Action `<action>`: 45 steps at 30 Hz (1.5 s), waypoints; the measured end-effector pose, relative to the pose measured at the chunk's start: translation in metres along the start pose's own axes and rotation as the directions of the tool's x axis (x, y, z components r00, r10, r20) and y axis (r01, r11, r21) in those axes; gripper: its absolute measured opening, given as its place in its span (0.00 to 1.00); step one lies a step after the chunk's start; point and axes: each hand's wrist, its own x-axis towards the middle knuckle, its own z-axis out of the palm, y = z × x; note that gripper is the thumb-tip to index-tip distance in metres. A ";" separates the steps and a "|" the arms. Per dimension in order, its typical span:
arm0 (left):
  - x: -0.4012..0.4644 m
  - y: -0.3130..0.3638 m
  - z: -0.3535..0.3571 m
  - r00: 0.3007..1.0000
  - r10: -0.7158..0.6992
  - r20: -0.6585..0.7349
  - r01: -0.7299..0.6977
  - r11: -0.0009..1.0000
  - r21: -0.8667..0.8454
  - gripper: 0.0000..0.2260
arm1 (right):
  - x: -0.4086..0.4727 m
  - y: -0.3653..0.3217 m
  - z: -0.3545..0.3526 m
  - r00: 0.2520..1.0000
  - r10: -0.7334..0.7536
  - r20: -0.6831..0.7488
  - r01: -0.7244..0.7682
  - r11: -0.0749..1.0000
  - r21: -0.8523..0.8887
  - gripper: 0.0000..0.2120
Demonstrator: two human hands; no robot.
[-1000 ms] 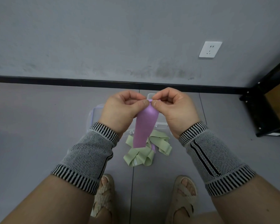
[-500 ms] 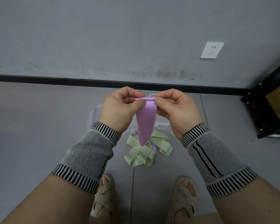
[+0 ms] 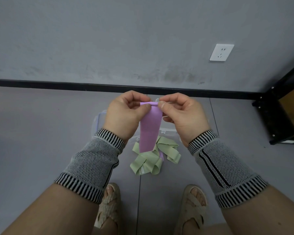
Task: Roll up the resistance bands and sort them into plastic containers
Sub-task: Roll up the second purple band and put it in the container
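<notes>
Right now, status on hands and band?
Both hands, left and right, pinch purple band, top edge rolled. Green bands loose on floor. Nothing blocking.

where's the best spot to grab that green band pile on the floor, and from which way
Take the green band pile by a raised loop near its front, coming straight down from above. The bands lie tangled in upstanding folds, which likely give a pinch grip; the purple band hangs over the far part of the pile.

Purple band hanging, top edge rolled; green bands heaped beside clear container.
</notes>
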 end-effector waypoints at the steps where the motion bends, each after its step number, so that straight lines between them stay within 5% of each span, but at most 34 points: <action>1: 0.000 0.000 0.001 1.000 0.004 0.001 -0.004 1.000 0.002 0.09 | 0.000 0.000 0.000 1.000 -0.015 -0.007 0.015 1.000 -0.027 0.03; 11: -0.002 -0.001 0.004 0.998 -0.042 0.040 0.038 0.995 0.092 0.09 | 0.004 0.001 -0.002 0.996 0.004 -0.089 0.001 0.998 0.058 0.07; 24: -0.001 0.002 0.003 0.994 -0.091 0.059 0.096 0.992 -0.084 0.10 | 0.003 0.001 0.001 0.997 -0.021 -0.069 0.024 0.999 0.037 0.10; 38: 0.002 -0.001 0.001 1.000 -0.006 0.000 0.006 0.999 -0.037 0.09 | 0.001 0.000 0.003 0.998 0.014 -0.067 -0.012 0.999 0.039 0.05; 45: 0.001 -0.001 0.003 0.995 -0.093 0.021 0.095 0.990 -0.106 0.04 | 0.000 -0.002 0.003 0.996 -0.025 -0.091 0.027 0.999 0.018 0.08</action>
